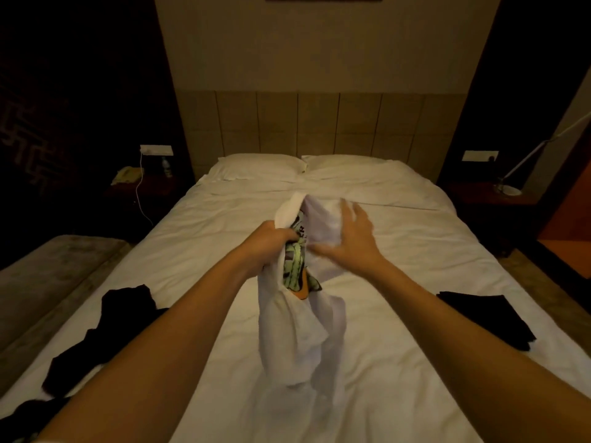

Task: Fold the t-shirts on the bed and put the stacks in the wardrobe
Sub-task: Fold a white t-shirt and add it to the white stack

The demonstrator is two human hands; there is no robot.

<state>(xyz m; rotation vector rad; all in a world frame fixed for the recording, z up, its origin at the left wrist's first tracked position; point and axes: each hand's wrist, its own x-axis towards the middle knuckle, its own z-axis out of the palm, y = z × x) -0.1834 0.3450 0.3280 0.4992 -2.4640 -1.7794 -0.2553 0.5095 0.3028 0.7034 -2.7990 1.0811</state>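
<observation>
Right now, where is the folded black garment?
In the head view, the folded black garment lies flat on the bed near its right edge, just right of the right forearm and apart from the white t-shirt.

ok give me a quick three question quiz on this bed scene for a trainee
1. True or false: the left hand grips the bunched white printed t-shirt.
2. The right hand is: A) holding a pillow, B) open beside the shirt, C) resting on the lamp.
3. Where does the flat black folded garment lie on the white-sheeted bed?

Key: 1 true; 2 B; 3 near the bed's right edge, apart from the loose crumpled black garment on the left.
</observation>
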